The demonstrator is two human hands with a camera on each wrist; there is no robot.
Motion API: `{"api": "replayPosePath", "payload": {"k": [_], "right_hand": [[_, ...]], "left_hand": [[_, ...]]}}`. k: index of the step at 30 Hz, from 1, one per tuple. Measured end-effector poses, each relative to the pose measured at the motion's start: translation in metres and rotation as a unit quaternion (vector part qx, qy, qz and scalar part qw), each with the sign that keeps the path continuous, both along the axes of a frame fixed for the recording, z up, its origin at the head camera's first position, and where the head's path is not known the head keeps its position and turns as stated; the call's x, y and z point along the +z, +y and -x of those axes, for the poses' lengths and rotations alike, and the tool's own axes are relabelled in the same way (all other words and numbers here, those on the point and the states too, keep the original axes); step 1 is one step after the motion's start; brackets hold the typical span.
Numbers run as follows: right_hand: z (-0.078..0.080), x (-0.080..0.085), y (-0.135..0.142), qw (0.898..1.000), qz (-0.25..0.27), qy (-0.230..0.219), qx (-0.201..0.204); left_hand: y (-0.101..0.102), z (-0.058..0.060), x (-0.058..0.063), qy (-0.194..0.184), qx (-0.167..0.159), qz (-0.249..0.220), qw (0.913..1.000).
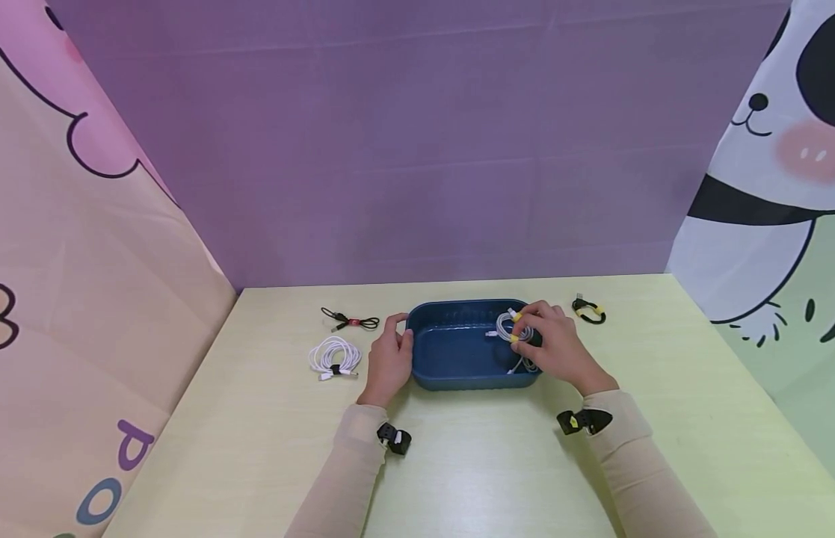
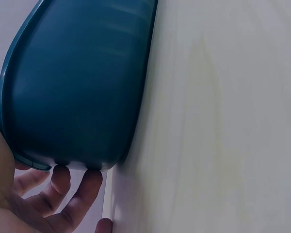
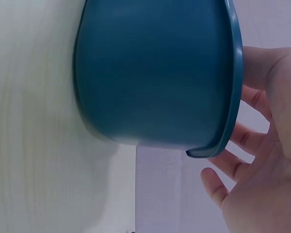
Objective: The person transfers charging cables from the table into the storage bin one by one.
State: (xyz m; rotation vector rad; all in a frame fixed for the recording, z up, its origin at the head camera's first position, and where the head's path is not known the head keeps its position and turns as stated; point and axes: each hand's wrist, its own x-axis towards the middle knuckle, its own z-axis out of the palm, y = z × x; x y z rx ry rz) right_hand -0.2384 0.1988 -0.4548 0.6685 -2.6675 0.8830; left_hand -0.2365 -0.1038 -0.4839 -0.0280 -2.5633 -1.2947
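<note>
Over the right end of a dark blue tray (image 1: 451, 359), my right hand (image 1: 555, 344) pinches a coiled white cable (image 1: 503, 326) with yellow bands. Below it, another cable (image 1: 513, 368) lies partly hidden inside the tray. My left hand (image 1: 389, 359) rests against the tray's left end, its fingertips touching the outer wall in the left wrist view. In the right wrist view, the tray's wall (image 3: 150, 73) hides the fingertips of the right hand (image 3: 266, 160) and the cable.
Left of the tray lie a black cable (image 1: 365, 323) with a red tie and a coiled white cable (image 1: 347, 354) with a black tie. A short black cable (image 1: 596, 320) with yellow bands lies at the right. A purple cloth (image 1: 417, 149) hangs behind the pale table (image 1: 471, 463).
</note>
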Motion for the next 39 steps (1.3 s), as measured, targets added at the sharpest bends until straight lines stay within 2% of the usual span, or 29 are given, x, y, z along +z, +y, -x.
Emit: {"api": "replayPosePath", "payload": {"k": [17,39], "right_hand": [[-0.004,-0.004,-0.009,1.000,-0.003,-0.013,0.006],[-0.006,-0.007,-0.020,1.000,-0.016,0.006,0.022]], "left_hand": [[0.000,0.001,-0.002,-0.002,-0.003,-0.002,1.0000],[-0.001,0.002,-0.001,-0.003,-0.004,0.000,1.0000]]}}
